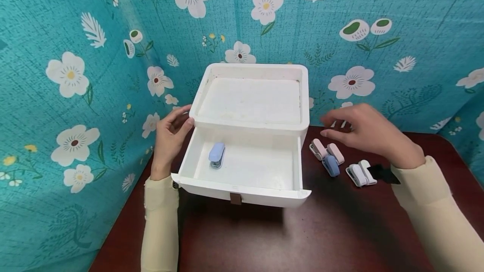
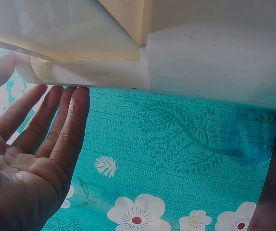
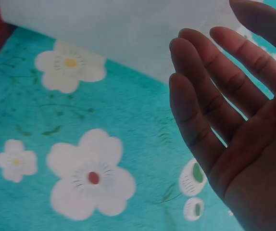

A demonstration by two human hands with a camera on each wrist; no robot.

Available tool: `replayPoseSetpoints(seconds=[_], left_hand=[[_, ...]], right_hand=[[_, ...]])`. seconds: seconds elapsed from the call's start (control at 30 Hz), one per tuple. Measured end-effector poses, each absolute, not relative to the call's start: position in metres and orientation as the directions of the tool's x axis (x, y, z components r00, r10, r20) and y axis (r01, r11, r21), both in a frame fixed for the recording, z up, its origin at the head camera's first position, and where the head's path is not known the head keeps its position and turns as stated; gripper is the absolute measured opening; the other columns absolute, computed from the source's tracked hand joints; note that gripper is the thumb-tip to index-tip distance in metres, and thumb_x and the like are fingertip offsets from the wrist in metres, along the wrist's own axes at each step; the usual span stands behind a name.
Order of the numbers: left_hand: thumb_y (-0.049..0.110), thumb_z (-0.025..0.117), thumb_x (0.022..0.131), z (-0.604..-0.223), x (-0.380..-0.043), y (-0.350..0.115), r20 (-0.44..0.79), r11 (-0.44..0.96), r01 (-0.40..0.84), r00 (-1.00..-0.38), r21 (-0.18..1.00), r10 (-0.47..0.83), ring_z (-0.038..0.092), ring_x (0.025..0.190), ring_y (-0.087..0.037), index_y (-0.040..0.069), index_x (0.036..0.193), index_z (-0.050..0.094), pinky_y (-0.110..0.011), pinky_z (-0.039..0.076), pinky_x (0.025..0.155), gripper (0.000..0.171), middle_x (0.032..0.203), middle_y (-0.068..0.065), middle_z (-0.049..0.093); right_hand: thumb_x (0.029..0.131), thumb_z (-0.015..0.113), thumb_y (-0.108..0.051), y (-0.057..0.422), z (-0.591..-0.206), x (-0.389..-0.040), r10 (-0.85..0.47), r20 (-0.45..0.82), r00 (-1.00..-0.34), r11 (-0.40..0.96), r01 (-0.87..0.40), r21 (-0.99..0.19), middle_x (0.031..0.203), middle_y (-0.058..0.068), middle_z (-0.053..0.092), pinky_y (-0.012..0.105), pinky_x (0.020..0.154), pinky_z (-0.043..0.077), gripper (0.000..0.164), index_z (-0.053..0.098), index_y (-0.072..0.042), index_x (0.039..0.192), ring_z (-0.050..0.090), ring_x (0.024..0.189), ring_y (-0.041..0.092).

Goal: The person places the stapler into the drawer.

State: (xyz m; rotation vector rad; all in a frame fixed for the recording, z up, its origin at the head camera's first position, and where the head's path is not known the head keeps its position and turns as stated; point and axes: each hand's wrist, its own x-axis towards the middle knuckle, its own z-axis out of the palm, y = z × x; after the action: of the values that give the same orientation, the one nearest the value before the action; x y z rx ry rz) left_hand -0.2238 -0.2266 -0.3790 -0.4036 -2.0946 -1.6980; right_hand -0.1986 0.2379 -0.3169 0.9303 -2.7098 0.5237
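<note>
Teal floral cloth (image 1: 295, 39) covers the bg on both sides, dark red-brown table (image 1: 234, 238) below. White box (image 1: 249, 126) sits on it w/ shallow tray top; its drawer (image 1: 261, 167) is pulled out toward the person, brown tab (image 1: 235, 198) on the front. One lt-blue mini stapler (image 1: 217, 154) in the drawer, L side, upright, nearer L hand (image 1: 169, 142). L hand: fingers fairly straight, tips touching box's L side, thumb at front L corner. R hand (image 1: 357, 131): nothing held, fingers loosely bent & slightly apart, raised beyond box's R side, near the staplers on the table: two pink staplers (image 1: 335, 153) + a dk-blue stapler (image 1: 331, 166) bunched together, two whitish staplers (image 1: 357, 174) side by side closer to R cuff (image 1: 419, 179).
</note>
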Motion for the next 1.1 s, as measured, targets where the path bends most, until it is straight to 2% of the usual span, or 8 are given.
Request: replayPoseSetpoints(seconds=[0.23, 0.5, 0.73, 0.97, 1.1], left_hand=[[0.005, 0.069, 0.099, -0.379, -0.224, -0.225, 0.482, 0.220, 0.465, -0.875, 0.858, -0.032, 0.071, 0.113, -0.004, 0.002, 0.137, 0.067, -0.017, 0.060, 0.094, 0.038, 0.134, -0.020, 0.068], [0.006, 0.069, 0.099, -0.380, -0.225, -0.225, 0.480, 0.227, 0.461, -0.877, 0.858, -0.032, 0.071, 0.113, -0.003, 0.004, 0.137, 0.067, -0.017, 0.060, 0.094, 0.038, 0.135, -0.020, 0.068], [0.006, 0.069, 0.099, -0.380, -0.225, -0.226, 0.480, 0.230, 0.461, -0.877, 0.857, -0.033, 0.072, 0.113, -0.003, 0.003, 0.138, 0.066, -0.018, 0.060, 0.094, 0.039, 0.135, -0.020, 0.068], [0.007, 0.070, 0.099, -0.380, -0.225, -0.226, 0.480, 0.234, 0.459, -0.877, 0.857, -0.036, 0.072, 0.113, -0.003, 0.004, 0.137, 0.067, -0.019, 0.060, 0.094, 0.038, 0.135, -0.019, 0.069], [0.007, 0.070, 0.099, -0.380, -0.225, -0.226, 0.480, 0.233, 0.460, -0.876, 0.857, -0.037, 0.072, 0.113, -0.003, 0.004, 0.137, 0.067, -0.019, 0.060, 0.094, 0.039, 0.135, -0.020, 0.069]], right_hand=[[0.089, 0.083, -0.019, 0.253, -0.352, -0.197, -0.454, 0.262, -0.851, 0.803, -0.519, -0.293, 0.100, 0.004, 0.081, 0.028, 0.060, 0.051, 0.024, 0.078, -0.011, 0.111, 0.062, 0.069, 0.005], [0.093, 0.078, -0.026, 0.268, -0.400, -0.199, -0.300, 0.129, -0.945, 0.880, -0.326, -0.346, 0.094, 0.005, 0.079, 0.040, 0.065, 0.057, 0.026, 0.077, -0.009, 0.113, 0.066, 0.070, 0.010], [0.091, 0.079, -0.026, 0.275, -0.426, -0.200, -0.241, 0.120, -0.963, 0.897, -0.269, -0.351, 0.088, 0.006, 0.078, 0.035, 0.057, 0.053, 0.030, 0.077, -0.005, 0.114, 0.066, 0.073, 0.015], [0.089, 0.079, -0.023, 0.273, -0.441, -0.202, -0.225, 0.111, -0.968, 0.904, -0.250, -0.346, 0.089, 0.013, 0.078, 0.040, 0.056, 0.055, 0.031, 0.076, -0.001, 0.112, 0.069, 0.075, 0.022], [0.089, 0.079, -0.025, 0.270, -0.448, -0.204, -0.213, 0.082, -0.974, 0.917, -0.228, -0.328, 0.091, 0.017, 0.078, 0.038, 0.052, 0.054, 0.035, 0.076, 0.001, 0.112, 0.070, 0.072, 0.023]])
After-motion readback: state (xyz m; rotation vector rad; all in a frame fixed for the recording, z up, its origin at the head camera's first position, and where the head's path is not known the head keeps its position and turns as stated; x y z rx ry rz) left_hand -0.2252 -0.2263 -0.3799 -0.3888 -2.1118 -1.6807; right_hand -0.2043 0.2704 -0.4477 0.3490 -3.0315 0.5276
